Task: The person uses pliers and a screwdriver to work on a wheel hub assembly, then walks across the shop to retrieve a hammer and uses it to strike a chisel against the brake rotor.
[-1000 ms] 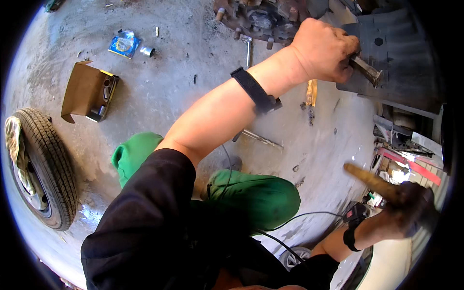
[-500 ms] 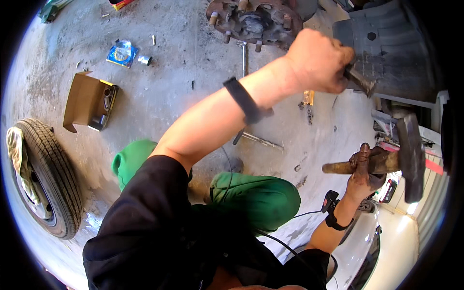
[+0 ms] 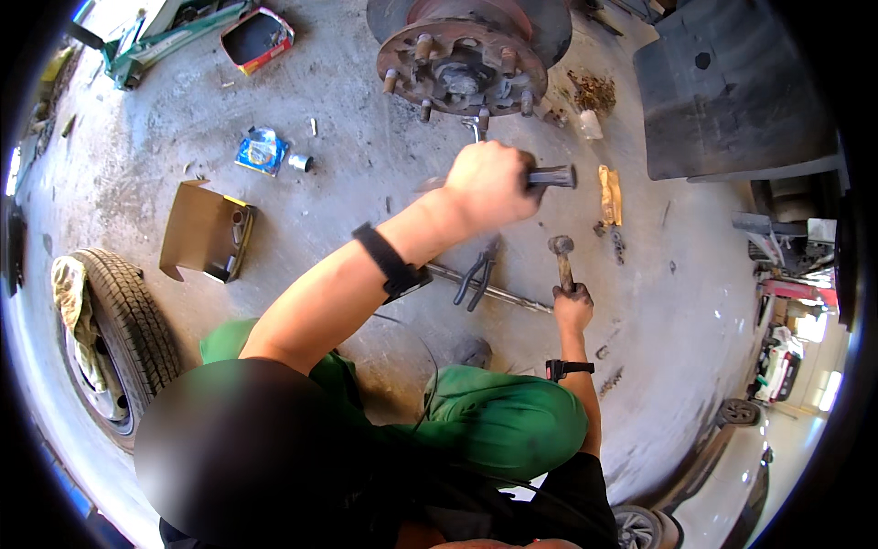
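Note:
My left hand (image 3: 494, 186) is wrapped round a dark chisel-like metal bar (image 3: 554, 177), whose blunt end sticks out to the right of the fist; its other end is blurred. Just beyond that hand is a rusty wheel hub (image 3: 462, 80) with several studs, not touched by it. Lower and to the right, my right hand (image 3: 573, 307) grips a hammer (image 3: 562, 249) by its handle, the head pointing away from me. Between my hands and my knees, pliers (image 3: 475, 277) with dark handles lie on the floor beside a long steel bar (image 3: 512, 297).
A dark flat panel (image 3: 741, 101) hangs at the far right. Yellow packaging (image 3: 610, 195) lies near the hub. To the left are a blue packet (image 3: 262, 151), an open cardboard box (image 3: 194, 231), a tyre (image 3: 128, 306), a red-rimmed tray (image 3: 259, 41) and a green jack (image 3: 169, 44).
My left hand has moved left with the metal bar, away from the dark panel. The right hand has swung left and forward with the hammer. The whole view has shifted, showing more of the hub.

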`<action>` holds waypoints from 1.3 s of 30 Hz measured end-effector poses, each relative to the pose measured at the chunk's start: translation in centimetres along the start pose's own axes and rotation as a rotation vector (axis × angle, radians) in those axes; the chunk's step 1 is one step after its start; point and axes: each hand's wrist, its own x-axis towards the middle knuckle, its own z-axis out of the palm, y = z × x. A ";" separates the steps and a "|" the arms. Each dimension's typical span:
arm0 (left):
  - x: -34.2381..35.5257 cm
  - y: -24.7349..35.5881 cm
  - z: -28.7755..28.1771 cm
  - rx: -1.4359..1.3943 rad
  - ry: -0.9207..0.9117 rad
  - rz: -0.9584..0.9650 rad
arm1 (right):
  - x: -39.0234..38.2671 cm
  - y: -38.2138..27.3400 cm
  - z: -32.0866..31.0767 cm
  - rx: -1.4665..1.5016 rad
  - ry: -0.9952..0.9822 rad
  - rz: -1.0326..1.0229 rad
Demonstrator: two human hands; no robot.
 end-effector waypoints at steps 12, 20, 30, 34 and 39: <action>-2.5 1.7 -4.3 0.018 -0.061 -0.157 | 4.5 -10.9 -2.4 0.435 0.034 -0.903; -3.7 -0.3 -10.2 -0.924 0.474 -0.688 | 3.1 -33.2 -12.3 1.625 -1.211 -0.083; -3.8 -3.1 -12.9 -1.376 0.497 -0.713 | 4.1 -36.5 -11.8 1.658 -1.221 0.059; -3.8 -3.1 -13.1 -1.393 0.465 -0.735 | 1.8 -37.2 -11.9 1.598 -0.932 0.059; -3.6 -3.1 -13.3 -1.406 0.499 -0.780 | 1.7 -37.4 -11.3 1.494 -0.663 -0.097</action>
